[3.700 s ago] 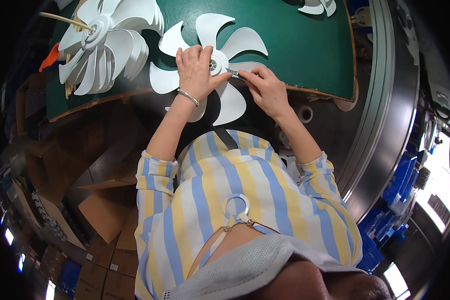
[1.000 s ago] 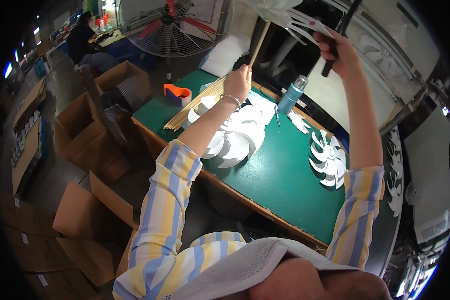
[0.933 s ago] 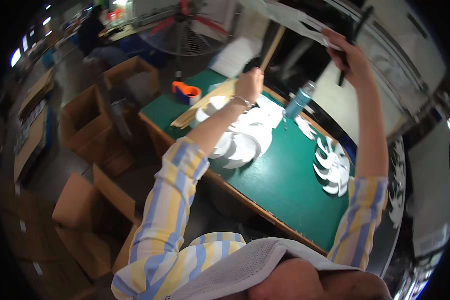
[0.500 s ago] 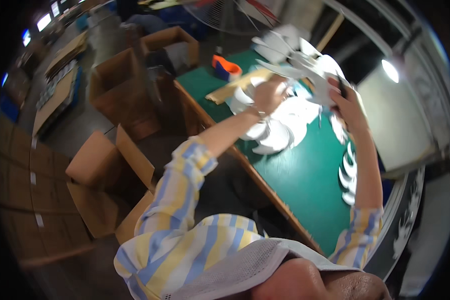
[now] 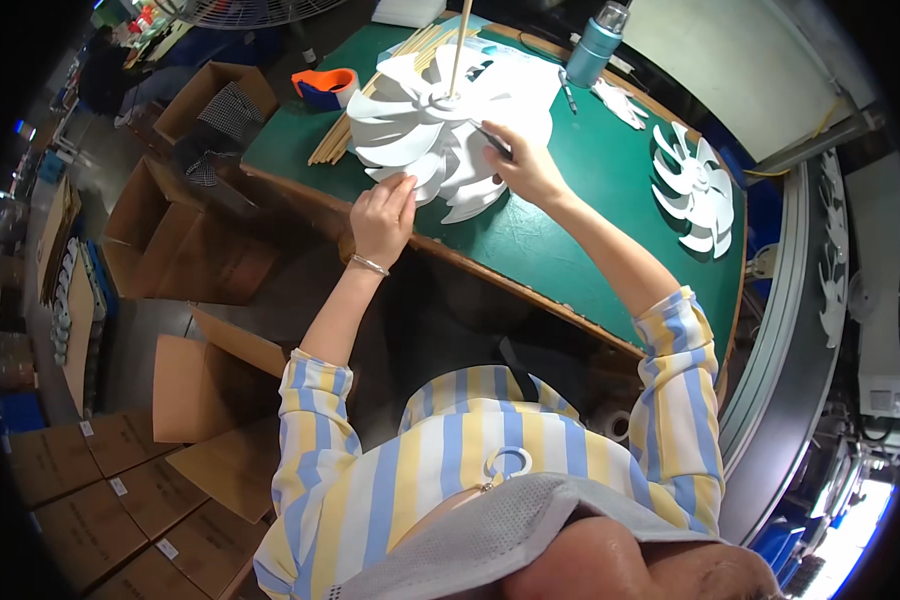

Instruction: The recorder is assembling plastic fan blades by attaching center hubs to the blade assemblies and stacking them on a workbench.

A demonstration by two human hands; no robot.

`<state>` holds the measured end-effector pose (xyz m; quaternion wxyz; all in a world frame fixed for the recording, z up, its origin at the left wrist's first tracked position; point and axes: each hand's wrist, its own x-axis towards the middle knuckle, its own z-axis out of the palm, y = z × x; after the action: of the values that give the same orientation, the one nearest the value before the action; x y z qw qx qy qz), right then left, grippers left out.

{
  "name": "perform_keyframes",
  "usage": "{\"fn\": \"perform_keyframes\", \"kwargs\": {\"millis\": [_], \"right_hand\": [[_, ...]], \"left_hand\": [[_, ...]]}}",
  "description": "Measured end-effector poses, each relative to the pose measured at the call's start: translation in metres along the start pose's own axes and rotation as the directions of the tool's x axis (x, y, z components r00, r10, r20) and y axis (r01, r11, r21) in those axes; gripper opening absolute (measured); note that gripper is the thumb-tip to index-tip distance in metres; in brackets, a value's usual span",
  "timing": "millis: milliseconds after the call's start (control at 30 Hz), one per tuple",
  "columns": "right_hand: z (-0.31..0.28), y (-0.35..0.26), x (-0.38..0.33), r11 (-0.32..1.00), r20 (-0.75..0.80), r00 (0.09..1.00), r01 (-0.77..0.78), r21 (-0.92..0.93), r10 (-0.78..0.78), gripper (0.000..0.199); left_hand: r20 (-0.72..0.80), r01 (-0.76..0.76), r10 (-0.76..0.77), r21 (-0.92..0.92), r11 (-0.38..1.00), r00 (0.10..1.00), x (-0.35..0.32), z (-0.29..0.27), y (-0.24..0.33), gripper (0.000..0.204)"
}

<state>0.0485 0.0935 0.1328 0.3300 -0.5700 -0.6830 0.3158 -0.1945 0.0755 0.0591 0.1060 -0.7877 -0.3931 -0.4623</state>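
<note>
White fan impellers [image 5: 440, 105] lie stacked on the green table [image 5: 570, 255], with a thin wooden rod [image 5: 461, 50] standing up from the hub of the top one. My left hand [image 5: 382, 218] pinches the tip of a blade at the near left side of the stack. Over the right side, my right hand [image 5: 530, 168] is closed round a slim dark tool [image 5: 496, 140], its tip close to the blades. Whether that tool is a knife or a pen is too small to tell. Farther right, a single white impeller [image 5: 705, 190] lies flat.
Wooden sticks [image 5: 336, 140] and an orange-and-blue tape dispenser [image 5: 326, 87] lie left of the stack. Behind it are a teal bottle [image 5: 597, 45], a pen [image 5: 567, 92] and a white glove [image 5: 620, 104]. Open cartons [image 5: 220, 370] stand at left; a conveyor [image 5: 795, 330] runs at right.
The impeller my right hand held up is no longer raised; that hand now holds only the dark tool at the stack. My left hand moved to the near blade edge. The view has shifted.
</note>
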Motion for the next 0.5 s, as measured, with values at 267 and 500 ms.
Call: {"fn": "perform_keyframes", "kwargs": {"millis": [267, 500], "right_hand": [[0.001, 0.018, -0.004, 0.999, -0.052, 0.998, 0.022, 0.039, -0.02, 0.046], [-0.061, 0.024, -0.037, 0.98, -0.142, 0.981, -0.109, 0.165, 0.133, 0.06]], "left_hand": [[0.033, 0.02, -0.022, 0.069, 0.997, 0.999, 0.003, 0.003, 0.003, 0.007], [-0.02, 0.088, -0.086, 0.096, 0.992, 0.996, -0.013, -0.017, 0.004, 0.019]]}}
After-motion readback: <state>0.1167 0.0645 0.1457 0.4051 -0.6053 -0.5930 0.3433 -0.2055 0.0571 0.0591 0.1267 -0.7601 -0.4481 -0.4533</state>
